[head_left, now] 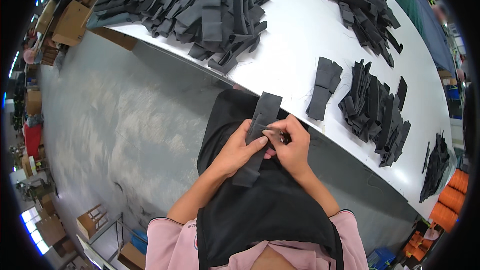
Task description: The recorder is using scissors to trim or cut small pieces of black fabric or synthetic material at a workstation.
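Two hands, left hand (239,151) and right hand (290,146), both closed on one dark fabric strip (259,132); five fabric piles (372,105) lie beyond them.

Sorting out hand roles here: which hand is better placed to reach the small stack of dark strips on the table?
Right, probably. The right hand is nearer the small stack; the left hand grips the held strip.

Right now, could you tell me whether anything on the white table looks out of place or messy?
Nothing looks damaged or spilled. The dark fabric strips lie in loose, uneven heaps on the white table, and thin loose threads are scattered between them. Both hands hold one fabric strip above the lap.
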Demonstrator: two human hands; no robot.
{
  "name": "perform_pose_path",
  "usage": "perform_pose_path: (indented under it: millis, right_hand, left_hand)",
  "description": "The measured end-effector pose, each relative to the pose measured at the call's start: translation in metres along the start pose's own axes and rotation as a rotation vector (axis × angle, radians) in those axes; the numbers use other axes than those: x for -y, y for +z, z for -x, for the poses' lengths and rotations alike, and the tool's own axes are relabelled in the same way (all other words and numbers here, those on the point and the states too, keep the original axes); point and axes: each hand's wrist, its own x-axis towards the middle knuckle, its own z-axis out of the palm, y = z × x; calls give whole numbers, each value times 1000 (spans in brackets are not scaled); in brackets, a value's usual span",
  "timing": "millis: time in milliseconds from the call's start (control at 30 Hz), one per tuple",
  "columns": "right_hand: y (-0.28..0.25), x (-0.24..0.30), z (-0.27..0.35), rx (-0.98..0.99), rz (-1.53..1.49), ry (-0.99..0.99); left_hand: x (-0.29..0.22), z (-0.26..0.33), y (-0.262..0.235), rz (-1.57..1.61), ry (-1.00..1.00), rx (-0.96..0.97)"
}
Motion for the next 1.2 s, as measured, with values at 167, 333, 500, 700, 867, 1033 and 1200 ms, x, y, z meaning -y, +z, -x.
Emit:
perform_pose_path:
  millis: [167,333,500,700,867,1033,1200]
  right_hand:
    - [14,-32,15,-16,165,-374]
    - [6,-24,19,138,-9,-128]
    - [-5,-4,15,201,97,-159]
    - [0,-9,-12,127,185,-145]
    - [-21,7,-6,277,328,-206]
    - [-31,9,-15,359,420,-359]
    - [-31,12,-20,415,454,-427]
  left_hand:
    - [18,10,-11,-63,-21,-132]
    - [10,13,-8,-11,-38,-137]
    - [6,12,-8,-188,14,-38]
    - [-5,13,-10,-290,-44,9]
    - [-16,13,-21,-191,-112,36]
    - [-18,12,-24,-251,-131,111]
    - [-23,14,-22,-340,-97,143]
